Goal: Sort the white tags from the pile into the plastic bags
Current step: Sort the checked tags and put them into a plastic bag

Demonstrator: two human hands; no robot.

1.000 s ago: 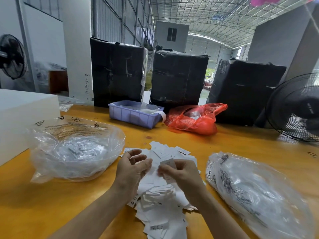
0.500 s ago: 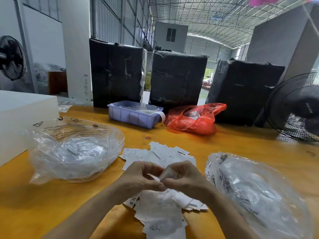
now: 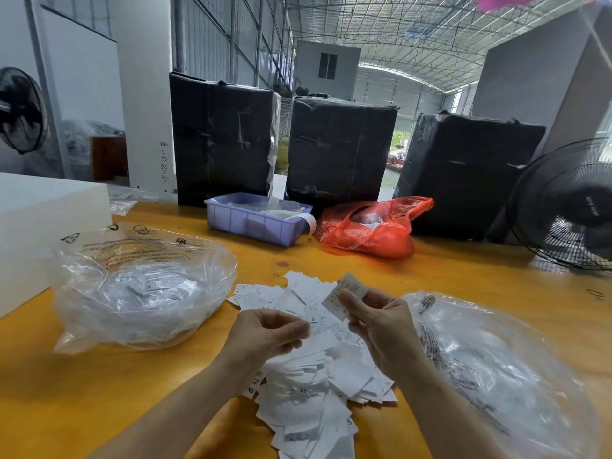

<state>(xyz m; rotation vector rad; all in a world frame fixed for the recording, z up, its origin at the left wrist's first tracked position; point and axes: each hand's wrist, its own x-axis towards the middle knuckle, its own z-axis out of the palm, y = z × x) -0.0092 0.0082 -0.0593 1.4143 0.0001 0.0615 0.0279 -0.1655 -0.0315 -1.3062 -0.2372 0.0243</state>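
1. Pile of white tags (image 3: 308, 389): lay loose on the yellow table (image 3: 99, 392), between two clear plastic bags, presumably so either bag could be reached in one short move.
2. Right hand (image 3: 381, 329): pinched a single tag (image 3: 344, 294), tilted up toward the face, apparently to read its size; an "S" showed near its lower edge.
3. Left hand (image 3: 265, 336): fingers curled over the pile, apart from the right; whether it held a tag could not be told.
4. Left bag (image 3: 139, 286): mouth open, tags inside, one marked "XS".
5. Right bag (image 3: 496, 369): blurred; printed tags inside, sizes unreadable, lower edge cut off.
6. Most print in the pile: too small to read; the hands and forearms hid part of the pile.
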